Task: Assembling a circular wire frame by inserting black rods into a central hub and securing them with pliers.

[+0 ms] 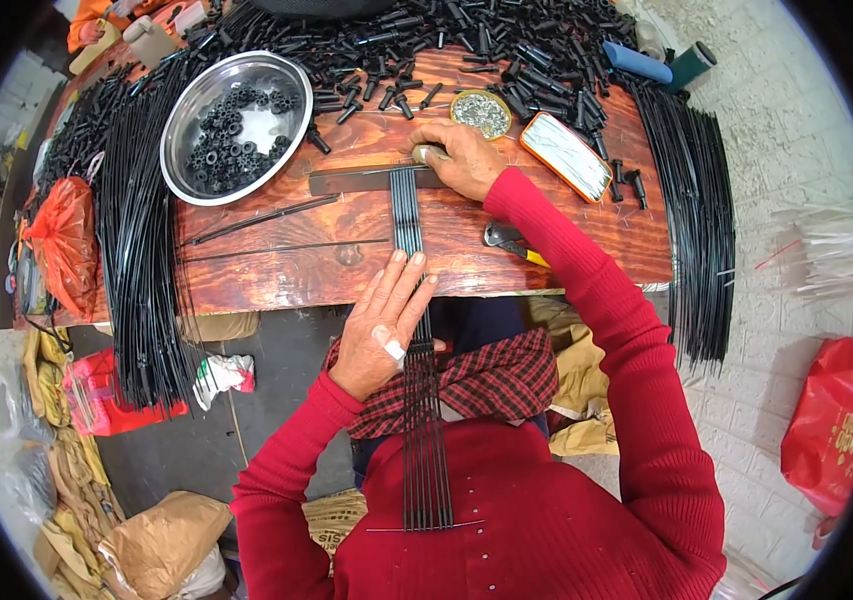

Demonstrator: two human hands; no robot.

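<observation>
A row of thin black rods [428,430], which look like umbrella ribs, runs from the table over its near edge and down against my red top. A fine wire [456,525] crosses their near ends. My left hand [381,325] lies on the rods at the table edge, its fingers stretched out; white tape is on its back. The far ends of the rods rest on a dark flat bar [351,181]. At the right part of this bar is my right hand [461,160], fingers curled and pressed together; what they hold, if anything, is hidden.
A steel bowl [174,150] of black rings stands left, beside a hanging rod bundle [141,260]. Another bundle [691,220] hangs right. Black tubular parts [536,80] cover the back. A yellow dish [458,108], white-topped orange-rimmed box [566,155] and black-and-yellow tool [506,238] lie right.
</observation>
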